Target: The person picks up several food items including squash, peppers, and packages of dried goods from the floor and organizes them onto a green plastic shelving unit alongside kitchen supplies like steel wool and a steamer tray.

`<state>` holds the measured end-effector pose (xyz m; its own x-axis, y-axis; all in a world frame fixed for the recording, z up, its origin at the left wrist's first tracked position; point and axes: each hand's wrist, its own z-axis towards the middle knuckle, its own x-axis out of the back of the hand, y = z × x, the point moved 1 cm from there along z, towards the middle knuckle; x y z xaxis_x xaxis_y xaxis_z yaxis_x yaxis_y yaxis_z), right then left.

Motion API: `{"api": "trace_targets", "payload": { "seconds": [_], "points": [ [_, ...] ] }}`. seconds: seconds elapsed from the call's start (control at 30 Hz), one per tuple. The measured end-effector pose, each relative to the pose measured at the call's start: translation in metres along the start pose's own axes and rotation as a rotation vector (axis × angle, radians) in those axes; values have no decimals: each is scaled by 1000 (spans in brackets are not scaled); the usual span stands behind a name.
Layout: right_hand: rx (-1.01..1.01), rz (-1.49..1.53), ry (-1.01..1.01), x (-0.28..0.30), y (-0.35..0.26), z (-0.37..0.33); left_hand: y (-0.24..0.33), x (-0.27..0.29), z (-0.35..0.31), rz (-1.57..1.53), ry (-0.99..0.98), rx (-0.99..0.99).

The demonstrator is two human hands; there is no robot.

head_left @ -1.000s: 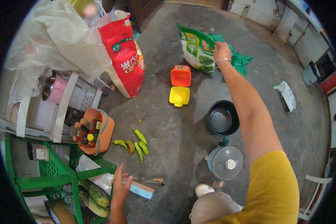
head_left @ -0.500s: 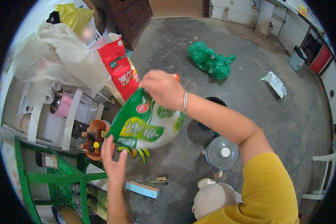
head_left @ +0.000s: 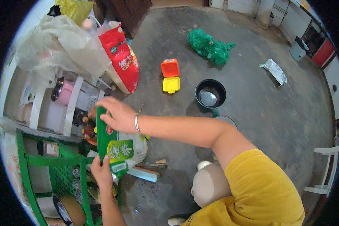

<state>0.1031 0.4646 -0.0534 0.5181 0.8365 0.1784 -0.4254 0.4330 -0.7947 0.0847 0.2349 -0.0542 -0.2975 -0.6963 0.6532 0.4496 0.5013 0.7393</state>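
A green and white printed plastic food bag [head_left: 120, 147] hangs between my two hands, its green edge toward the left and its pale, bulging part toward the right. At the upper corner of that edge, my right hand [head_left: 116, 114] is closed on the plastic, a silver bangle at its wrist. Lower down, my left hand [head_left: 102, 171] pinches the same edge. My right forearm crosses the middle of the view and hides most of a lidded pot [head_left: 226, 121]. Behind the bag, a tub of bottles [head_left: 90, 132] is partly covered.
Left are a green rack [head_left: 56, 161], a white shelf [head_left: 72, 107] and a red sack [head_left: 122, 60]. On the floor lie an open orange-and-yellow box [head_left: 171, 77], a black pot [head_left: 211, 94], a green plastic bag [head_left: 211, 47], a silver packet [head_left: 275, 71] and a light-blue box [head_left: 145, 173].
Both hands have carried the bag left and lower, the right hand moving farthest, and its green edge has turned nearly upright. The orange-and-yellow box and black pot are now uncovered.
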Motion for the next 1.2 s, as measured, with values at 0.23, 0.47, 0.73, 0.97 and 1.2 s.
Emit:
{"api": "trace_targets", "payload": {
  "seconds": [0.23, 0.47, 0.73, 0.97, 1.2],
  "points": [
    [-381, 85, -142, -37, 59, -122, -118, -12, -16, -90, -76, 483],
    [-947, 202, -10, -36, 119, -146, -132, 28, -40, -99, -128, 416],
    [-597, 291, -476, -95, 62, -127, -103, -6, -33, -502, -221, 548],
    [-620, 213, -606, -93, 37, -114, -79, -42, -44, -603, -329, 472],
    [-801, 456, -657, -63, 43, -128, -76, -47, -55, -770, -271, 634]
  ]
}}
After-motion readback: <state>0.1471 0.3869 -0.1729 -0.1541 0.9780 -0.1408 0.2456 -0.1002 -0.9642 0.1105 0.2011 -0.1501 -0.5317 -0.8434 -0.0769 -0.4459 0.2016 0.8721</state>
